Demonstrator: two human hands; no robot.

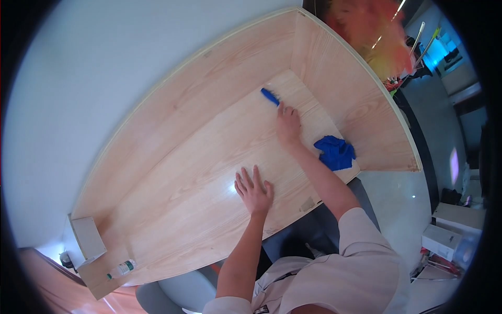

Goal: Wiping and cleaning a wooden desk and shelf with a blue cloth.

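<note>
My right hand [288,125] is closed around the handle end of a small blue brush [270,96]. The brush's dark bristles face right, toward the side panel, and it is low over or touching the wooden desktop near the back right corner; I cannot tell which. My left hand [254,192] lies on the desktop with fingers spread, holding nothing. A crumpled blue cloth [334,153] sits at the right end of the desk, beside my right forearm.
Raised wooden panels [219,63] border the desktop [183,183] at the back and right. A clear plastic bottle [123,268] lies at the left end, near a white box [88,239]. A grey chair [178,290] stands at the front edge. Orange decoration [366,34] rises behind the right panel.
</note>
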